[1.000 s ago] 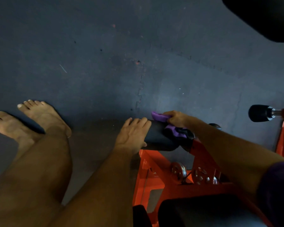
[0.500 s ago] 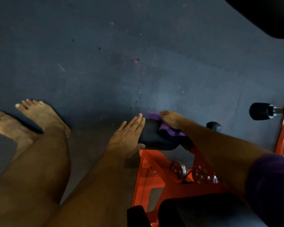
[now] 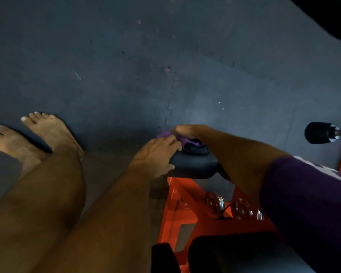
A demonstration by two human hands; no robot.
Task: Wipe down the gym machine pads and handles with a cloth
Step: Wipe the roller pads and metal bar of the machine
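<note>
1. the left hand [image 3: 156, 156] reaches forward from a bare forearm and lies over the near left end of the black roller pad [image 3: 193, 166]; its fingers curl over the top of the pad and its thumb lies against the pad's near face, so it grasps the pad.
2. the right hand [image 3: 187, 130] comes in from the right of the pad on a long bare forearm under a purple sleeve [image 3: 303, 203]; it lies on the far top of the pad, bent over the purple cloth [image 3: 182, 140]. it presses the cloth down, but i cannot tell whether its fingers clasp the fabric, since they are hidden.
3. the cloth sits bunched on top of the pad, between the two hands and touching both.
4. the pad is mounted on the orange frame [image 3: 183, 205], which runs below it toward the viewer, with small pulleys [image 3: 215, 201] just under the pad.
5. a black handle grip [image 3: 319, 133] sticks out well to the right of the pad.
6. two bare feet [image 3: 47, 134] rest on the dark rubber floor [image 3: 165, 56], well left of the pad.
</note>
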